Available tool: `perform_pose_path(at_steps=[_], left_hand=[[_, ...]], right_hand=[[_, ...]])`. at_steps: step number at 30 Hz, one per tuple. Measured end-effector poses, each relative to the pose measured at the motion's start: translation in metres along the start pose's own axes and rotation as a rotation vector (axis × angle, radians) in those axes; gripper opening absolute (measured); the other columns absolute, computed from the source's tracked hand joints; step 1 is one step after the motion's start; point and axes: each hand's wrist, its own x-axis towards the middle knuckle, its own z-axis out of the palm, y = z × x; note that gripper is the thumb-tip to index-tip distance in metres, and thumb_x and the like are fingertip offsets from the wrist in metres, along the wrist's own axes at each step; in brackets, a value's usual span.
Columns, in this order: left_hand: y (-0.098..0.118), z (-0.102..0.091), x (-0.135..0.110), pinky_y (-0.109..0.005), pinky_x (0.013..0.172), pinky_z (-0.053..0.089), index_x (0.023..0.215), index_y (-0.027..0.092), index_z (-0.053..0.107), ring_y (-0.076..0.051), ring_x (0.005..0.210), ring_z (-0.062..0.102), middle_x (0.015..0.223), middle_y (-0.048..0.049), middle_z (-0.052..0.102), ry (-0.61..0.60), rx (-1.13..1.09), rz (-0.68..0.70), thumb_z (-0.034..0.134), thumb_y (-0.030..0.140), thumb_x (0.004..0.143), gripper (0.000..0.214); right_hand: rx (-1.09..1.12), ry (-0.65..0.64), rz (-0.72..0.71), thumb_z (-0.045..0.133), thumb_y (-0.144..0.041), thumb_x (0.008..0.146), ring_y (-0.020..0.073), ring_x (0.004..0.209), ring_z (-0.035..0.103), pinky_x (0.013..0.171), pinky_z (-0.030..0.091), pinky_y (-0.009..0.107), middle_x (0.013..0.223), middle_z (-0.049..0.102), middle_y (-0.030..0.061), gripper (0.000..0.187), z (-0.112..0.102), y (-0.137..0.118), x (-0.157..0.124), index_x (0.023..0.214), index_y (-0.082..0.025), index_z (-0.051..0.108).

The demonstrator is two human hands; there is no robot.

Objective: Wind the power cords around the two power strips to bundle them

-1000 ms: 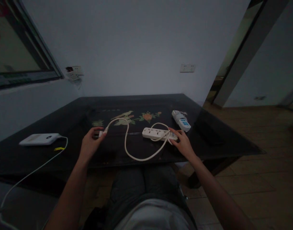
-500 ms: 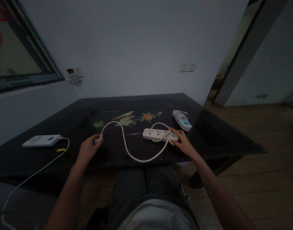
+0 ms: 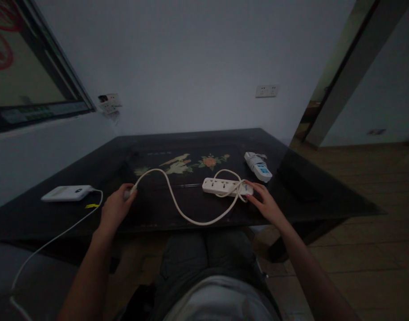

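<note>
Since your left hand (image 3: 113, 207) has its fingers pinched round the plug (image 3: 127, 195) and your right hand (image 3: 267, 206) grips the power strip (image 3: 220, 186) on the worktop (image 3: 151, 211), fingers slightly parted, just hold everything steady, cord (image 3: 204, 223) slack.

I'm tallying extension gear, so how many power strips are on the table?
2. A white power strip lies at the right hand, its cord looped over it; a second strip, wrapped in wound cable, lies farther back to the right. The dim light may hide others.
</note>
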Motion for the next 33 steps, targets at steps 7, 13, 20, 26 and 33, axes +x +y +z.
perform_pose_path(at_steps=[7,13,20,26,33], left_hand=[[-0.027,0.005,0.011,-0.037,0.076,0.047,0.106,0.019,0.061,-0.029,0.087,0.064,0.096,-0.0106,0.069,-0.038,0.085,0.207,0.04,0.046,0.087,0.04],[-0.03,0.027,0.016,-0.04,0.092,0.043,0.105,0.016,0.064,-0.03,0.101,0.059,0.108,-0.0145,0.067,-0.096,0.044,0.287,0.037,0.046,0.086,0.045],[-0.024,0.035,0.015,-0.042,0.097,0.042,0.116,0.014,0.061,-0.03,0.108,0.056,0.116,-0.0166,0.06,-0.012,0.071,0.284,0.037,0.044,0.087,0.048],[0.053,0.029,-0.038,-0.041,0.101,0.041,0.118,0.021,0.059,-0.026,0.113,0.054,0.118,-0.0107,0.06,0.037,-0.12,0.588,0.042,0.039,0.092,0.036],[0.136,0.043,-0.097,-0.037,0.089,0.049,0.119,0.023,0.058,-0.022,0.101,0.061,0.111,-0.007,0.067,-0.307,-0.141,0.933,0.055,0.035,0.089,0.032]], right_hand=[[-0.012,0.025,-0.011,0.057,-0.042,0.085,0.0259,0.121,0.047,0.105,0.037,0.046,0.13,0.047,0.0091,0.049,0.003,0.001,-0.005,0.132,-0.03,0.052],[-0.014,0.035,0.01,0.057,-0.043,0.085,0.0256,0.121,0.047,0.104,0.039,0.044,0.129,0.047,0.0094,0.048,0.004,-0.002,-0.005,0.131,-0.029,0.053],[-0.002,0.069,0.023,0.057,-0.04,0.085,0.0256,0.121,0.048,0.105,0.038,0.045,0.127,0.048,0.0103,0.044,0.005,-0.002,-0.008,0.127,-0.026,0.055],[0.072,0.111,0.025,0.057,-0.035,0.084,0.0255,0.12,0.048,0.095,0.048,0.041,0.126,0.05,0.0111,0.039,0.005,-0.009,-0.003,0.121,-0.024,0.058],[0.128,0.063,0.015,0.066,-0.032,0.076,0.0263,0.114,0.052,0.09,0.05,0.041,0.12,0.055,0.0104,0.041,0.001,-0.011,0.009,0.115,-0.022,0.058]])
